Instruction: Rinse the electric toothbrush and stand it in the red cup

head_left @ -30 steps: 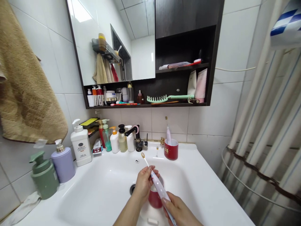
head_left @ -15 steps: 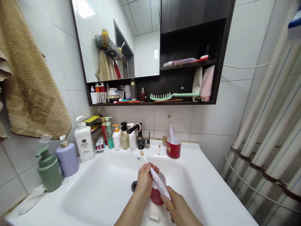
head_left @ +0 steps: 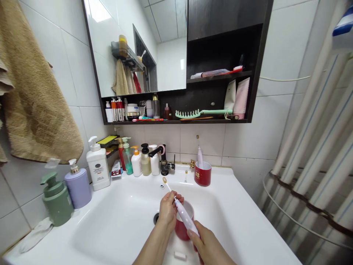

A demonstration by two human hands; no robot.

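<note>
A white and lilac electric toothbrush (head_left: pixel 185 215) slants up and to the left over the sink, its brush head pointing toward the faucet. My right hand (head_left: pixel 208 241) is closed around the lower end of its handle. Higher up, my left hand (head_left: pixel 168 209) has its fingers closed at the neck, where brush head and handle meet. Below the toothbrush a red cup (head_left: pixel 182 232) with a pale inside stands in the basin, partly covered by the handle and my hands. A small white block-like piece (head_left: pixel 180 255) lies near the basin's front.
Around the white sink (head_left: pixel 116 221) stand a black faucet (head_left: pixel 163 158), several pump bottles (head_left: pixel 98 165), and a second red cup (head_left: pixel 203 175) holding another electric toothbrush (head_left: pixel 200 156). A dark mirror cabinet (head_left: pixel 220 97) hangs above. A brown towel (head_left: pixel 41 99) hangs left; pipes (head_left: pixel 311 162) run along the right.
Both hands and the toothbrush keep nearly the same pose, with the grip unchanged. The whole view has shifted very slightly.
</note>
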